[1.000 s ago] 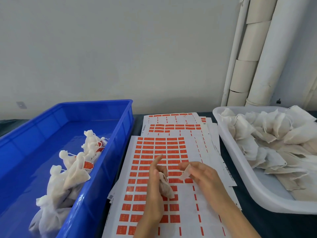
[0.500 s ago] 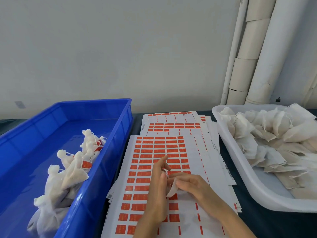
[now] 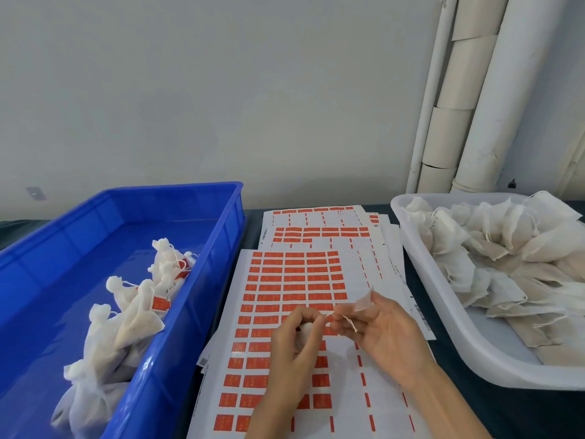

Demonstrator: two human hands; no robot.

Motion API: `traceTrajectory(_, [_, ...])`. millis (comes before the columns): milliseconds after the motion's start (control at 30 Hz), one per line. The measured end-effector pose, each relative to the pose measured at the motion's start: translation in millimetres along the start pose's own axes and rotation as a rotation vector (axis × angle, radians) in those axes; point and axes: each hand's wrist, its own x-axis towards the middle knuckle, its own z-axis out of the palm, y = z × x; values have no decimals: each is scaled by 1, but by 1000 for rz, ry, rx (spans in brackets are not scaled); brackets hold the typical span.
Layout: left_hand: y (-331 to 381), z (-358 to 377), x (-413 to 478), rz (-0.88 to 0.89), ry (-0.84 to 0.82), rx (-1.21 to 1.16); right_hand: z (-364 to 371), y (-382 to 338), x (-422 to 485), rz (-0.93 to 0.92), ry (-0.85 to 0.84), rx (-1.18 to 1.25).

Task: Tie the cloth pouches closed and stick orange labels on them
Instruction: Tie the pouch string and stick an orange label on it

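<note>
Both hands are low in the centre of the frame, over the top label sheet (image 3: 294,280). The left hand (image 3: 294,343) shows its back to the camera, with the wrist coming up from the bottom edge. Its fingers are curled tight round a small white cloth pouch (image 3: 304,331), and only a sliver of cloth peeks out between them. Just to its right, the right hand (image 3: 386,340) is turned palm-up and tilted toward the left hand, forearm running off to the lower right. Its thumb and fingertips pinch the pouch's drawstring (image 3: 346,321), which runs in a short line across the gap between the two hands, with a loose end dangling over the palm. A small pale tab (image 3: 364,301) sticks up from those same fingertips; I can't tell what it is.

At the left of the frame is the blue bin (image 3: 221,236), holding tied pouches (image 3: 133,321), one of them showing an orange label (image 3: 160,303). At the right, the white tray (image 3: 443,312) is heaped with flat, untied pouches (image 3: 506,248). More label sheets fan out behind the hands, toward the wall.
</note>
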Motion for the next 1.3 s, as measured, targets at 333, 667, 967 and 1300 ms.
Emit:
traceTrajectory(333, [-5,-2,1,-12,69,4,-4,6,3,17,1,-99])
traceTrajectory(667, [-4,-3,0,-51,-89,-99,-12,7,6,-166,304,-261])
traceTrajectory(967, [-2,-4,0,-58,-134,-143,-14,20,6,-166,259,-536])
traceTrajectory(1300, [-9,-4,3,-80,-74,-89,-13,20,6,-141,247,-604])
